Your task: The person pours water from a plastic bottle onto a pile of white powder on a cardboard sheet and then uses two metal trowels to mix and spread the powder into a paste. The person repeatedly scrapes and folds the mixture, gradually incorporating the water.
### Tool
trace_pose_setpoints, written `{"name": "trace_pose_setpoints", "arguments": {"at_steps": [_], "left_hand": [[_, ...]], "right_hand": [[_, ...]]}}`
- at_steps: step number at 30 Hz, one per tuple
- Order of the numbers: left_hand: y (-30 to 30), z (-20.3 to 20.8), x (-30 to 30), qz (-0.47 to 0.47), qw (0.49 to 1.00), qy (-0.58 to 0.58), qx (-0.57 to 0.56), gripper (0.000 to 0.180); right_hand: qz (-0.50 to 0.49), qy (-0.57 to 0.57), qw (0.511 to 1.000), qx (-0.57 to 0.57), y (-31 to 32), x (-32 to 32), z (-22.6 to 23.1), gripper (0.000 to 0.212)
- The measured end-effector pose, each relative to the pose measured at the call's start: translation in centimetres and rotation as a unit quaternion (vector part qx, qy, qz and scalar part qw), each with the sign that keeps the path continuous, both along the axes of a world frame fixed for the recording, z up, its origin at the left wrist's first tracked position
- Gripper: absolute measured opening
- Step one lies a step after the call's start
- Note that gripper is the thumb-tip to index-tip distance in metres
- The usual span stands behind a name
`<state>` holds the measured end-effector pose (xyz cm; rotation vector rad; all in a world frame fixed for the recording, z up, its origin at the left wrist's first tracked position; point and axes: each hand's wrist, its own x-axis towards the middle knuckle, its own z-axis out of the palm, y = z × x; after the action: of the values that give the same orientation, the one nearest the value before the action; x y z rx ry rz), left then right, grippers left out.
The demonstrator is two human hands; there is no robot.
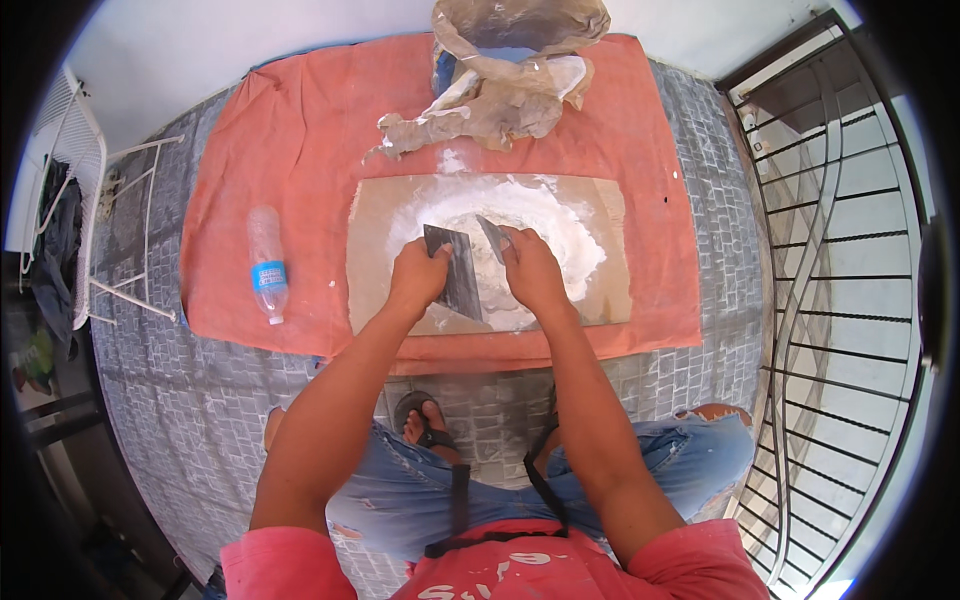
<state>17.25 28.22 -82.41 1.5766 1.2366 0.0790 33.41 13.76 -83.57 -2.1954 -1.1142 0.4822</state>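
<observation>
My left hand (417, 276) is closed on a wide, dark, flat-bladed scraper (457, 275), its blade tilted over the board. A second scraper (490, 236), greyer and seen more edge-on, is gripped in my right hand (535, 272). Between and beyond the two blades spreads a heap of white powder (560, 232) with a damp-looking, greyish middle. Whether the blades touch the powder is hard to make out. Under the powder lies a brown board (369, 245), dusted white around the heap.
An orange cloth (225, 240) lies beneath the board on grey paving (150, 370). Beyond the board stands a crumpled brown paper bag (510, 112). A plastic bottle with a blue label (268, 280) lies on the left. A metal gate (830, 290) borders the right, a white rack (90, 190) the left.
</observation>
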Motion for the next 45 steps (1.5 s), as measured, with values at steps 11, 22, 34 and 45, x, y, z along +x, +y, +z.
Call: {"name": "trace_pose_setpoints", "arguments": {"at_steps": [11, 22, 34, 45], "left_hand": [[0.4, -0.8, 0.8, 0.375, 0.878, -0.260, -0.148, 0.036], [-3.8, -2.1, 3.1, 0.426, 0.809, -0.300, -0.273, 0.038], [-2.9, 0.6, 4.5, 0.386, 0.815, -0.310, -0.302, 0.032], [-4.5, 4.6, 1.7, 0.213, 0.859, -0.201, -0.421, 0.030]], "right_hand": [[-0.164, 0.251, 0.942, 0.152, -0.8, -1.3, 0.3, 0.047], [-0.204, 0.264, 0.881, 0.336, 0.1, -4.4, 3.4, 0.054], [-0.105, 0.141, 0.972, 0.157, -4.9, -3.9, -1.4, 0.056], [-0.221, 0.677, 0.672, 0.206, 0.4, 5.1, -5.3, 0.053]]}}
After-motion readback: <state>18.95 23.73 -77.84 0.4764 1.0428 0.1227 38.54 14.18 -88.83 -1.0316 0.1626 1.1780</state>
